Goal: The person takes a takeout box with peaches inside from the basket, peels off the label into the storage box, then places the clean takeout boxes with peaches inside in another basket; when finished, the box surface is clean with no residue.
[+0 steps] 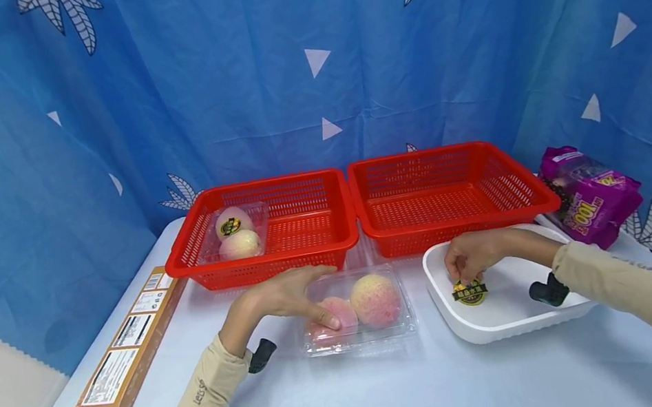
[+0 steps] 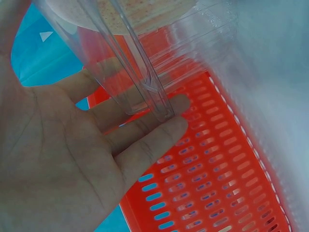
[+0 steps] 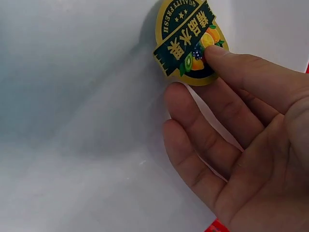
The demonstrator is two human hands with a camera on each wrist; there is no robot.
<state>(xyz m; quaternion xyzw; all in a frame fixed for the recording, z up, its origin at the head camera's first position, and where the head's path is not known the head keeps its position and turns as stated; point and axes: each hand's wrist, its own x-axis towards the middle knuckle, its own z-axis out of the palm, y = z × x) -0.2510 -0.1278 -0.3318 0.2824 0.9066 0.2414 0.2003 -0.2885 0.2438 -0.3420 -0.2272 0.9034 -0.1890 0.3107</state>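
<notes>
Left hand (image 1: 279, 298) lies flat on the box (image 1: 356, 310), right hand (image 1: 471, 256) pinches the sticker (image 1: 470, 292), which may crease.

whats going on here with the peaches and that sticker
A person sits at a table with two red baskets. Their left hand rests with straight fingers on a clear clamshell box holding two peaches, just in front of the left basket, which already holds another box of peaches. Their right hand reaches into a white tray and pinches a round fruit sticker, thumb on its face. The right basket has nothing visible in it.
</notes>
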